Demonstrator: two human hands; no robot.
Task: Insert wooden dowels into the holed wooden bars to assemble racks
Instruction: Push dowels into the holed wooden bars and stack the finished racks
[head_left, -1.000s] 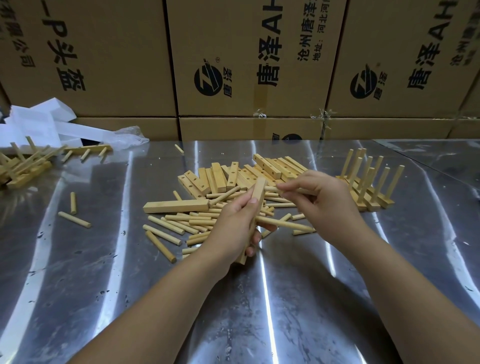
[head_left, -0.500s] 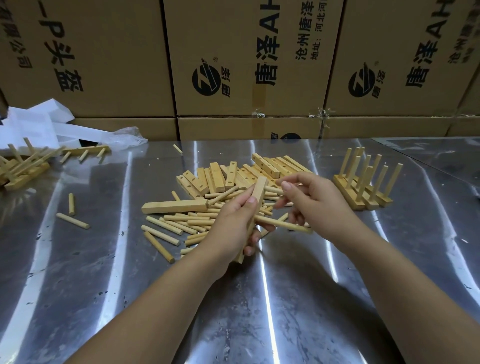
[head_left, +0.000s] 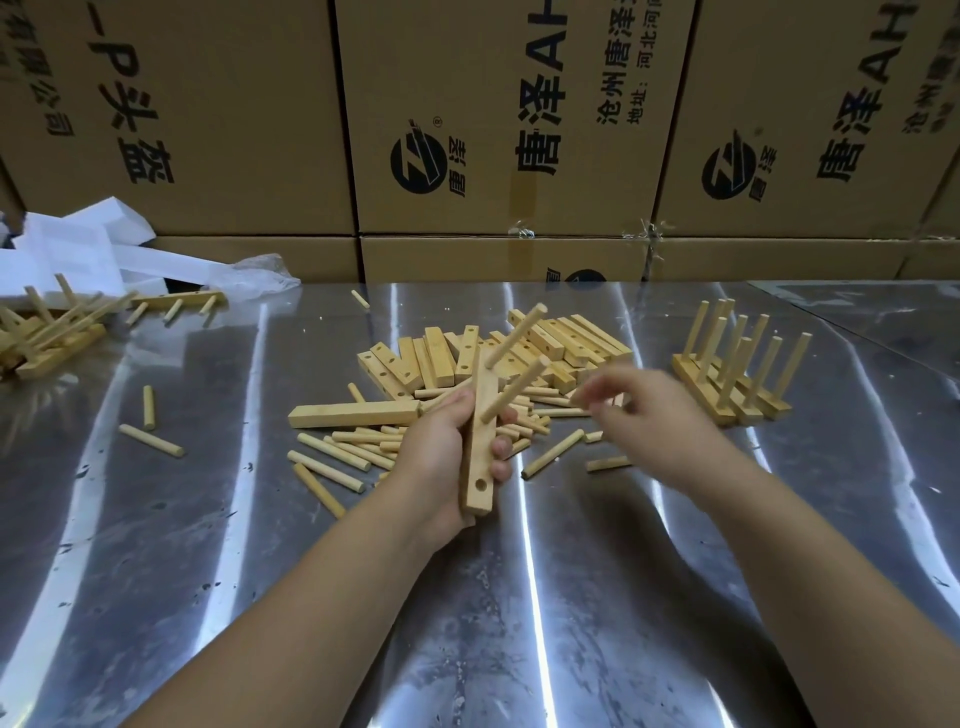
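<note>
Bar (head_left: 479, 467) in grip of left hand (head_left: 435, 460); right hand (head_left: 641, 415) beside, blurred, grasp indiscernible.

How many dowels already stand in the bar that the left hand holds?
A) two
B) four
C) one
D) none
A: an upper dowel and a lower dowel stick out of the bar in the left hand, while the hole near its lower end is empty.
</note>
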